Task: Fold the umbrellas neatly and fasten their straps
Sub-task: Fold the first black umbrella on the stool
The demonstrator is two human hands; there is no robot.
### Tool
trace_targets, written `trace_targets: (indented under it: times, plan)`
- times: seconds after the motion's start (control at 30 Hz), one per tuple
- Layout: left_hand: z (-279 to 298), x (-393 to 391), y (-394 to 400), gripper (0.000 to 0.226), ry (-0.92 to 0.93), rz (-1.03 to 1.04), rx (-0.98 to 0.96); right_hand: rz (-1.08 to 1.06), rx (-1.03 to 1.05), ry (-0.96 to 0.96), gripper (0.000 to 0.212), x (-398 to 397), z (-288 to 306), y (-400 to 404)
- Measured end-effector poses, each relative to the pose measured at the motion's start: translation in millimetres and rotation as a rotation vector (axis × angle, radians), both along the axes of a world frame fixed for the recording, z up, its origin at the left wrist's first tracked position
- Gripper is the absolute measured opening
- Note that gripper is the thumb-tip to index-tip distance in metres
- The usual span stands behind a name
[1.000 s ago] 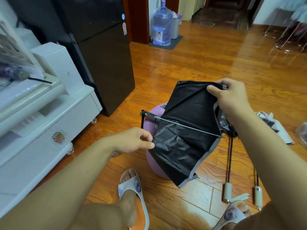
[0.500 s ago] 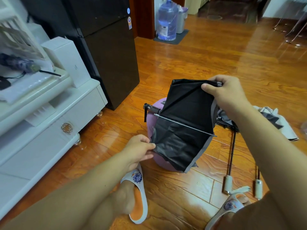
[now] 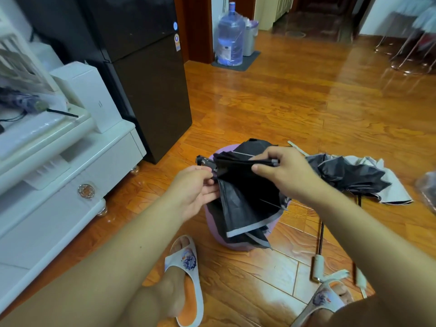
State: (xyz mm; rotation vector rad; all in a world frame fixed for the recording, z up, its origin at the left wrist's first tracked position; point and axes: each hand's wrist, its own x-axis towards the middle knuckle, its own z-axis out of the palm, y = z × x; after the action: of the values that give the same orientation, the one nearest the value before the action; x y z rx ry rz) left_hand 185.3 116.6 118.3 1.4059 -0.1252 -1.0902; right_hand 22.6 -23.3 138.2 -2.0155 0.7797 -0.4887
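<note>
A black umbrella [image 3: 245, 199] with a grey hem hangs between my hands over a purple stool [image 3: 236, 244]. My left hand [image 3: 195, 185] pinches the canopy near its black handle end at the left. My right hand [image 3: 280, 171] grips a rib tip and a fold of the fabric, pulled in over the canopy. A second umbrella [image 3: 349, 175], black inside and pale outside, lies loose on the floor to the right, its shaft and cream handle [image 3: 317, 267] pointing toward me.
A white cabinet [image 3: 59, 185] stands at the left with a black fridge [image 3: 146, 74] behind it. A folded purple umbrella [image 3: 21, 102] lies on the cabinet. My slippered feet [image 3: 186, 274] rest on the wooden floor. A water bottle [image 3: 230, 36] stands far back.
My right hand has brought the rib tip down and left toward my left hand, collapsing the spread panel into folds. My left hand has risen to the handle end.
</note>
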Motion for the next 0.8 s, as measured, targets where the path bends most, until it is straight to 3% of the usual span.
trace_targets:
  times: [0.13, 0.3, 0.4, 0.6, 0.7, 0.8]
  plan:
    - [5.5, 2.2, -16.3, 0.019, 0.08, 0.009, -0.007, 0.018, -0.116, -0.027, 0.033, 0.8, -17.2, 22.5]
    - [10.5, 1.9, -25.6, 0.025, 0.111, 0.009, -0.008, 0.022, -0.269, -0.109, 0.008, -2.4, -39.8, 39.9]
    - [6.5, -0.1, -34.3, 0.03, 0.141, 0.048, 0.01, 0.053, -0.366, -0.109, 0.011, -3.3, -53.9, 42.9]
    - [12.4, -15.2, -41.2, 0.008, 0.232, 0.062, 0.018, 0.107, -0.506, -0.09, 0.009, -7.5, -60.2, 42.4]
    - [14.3, -15.4, -43.2, 0.023, 0.139, -0.006, 0.066, 0.22, -0.619, -0.027, 0.028, -11.8, -56.8, 46.6]
    - [17.3, -13.9, -46.1, 0.038, 0.085, 0.013, 0.12, 0.387, -0.724, 0.068, 0.069, -19.0, -55.2, 47.2]
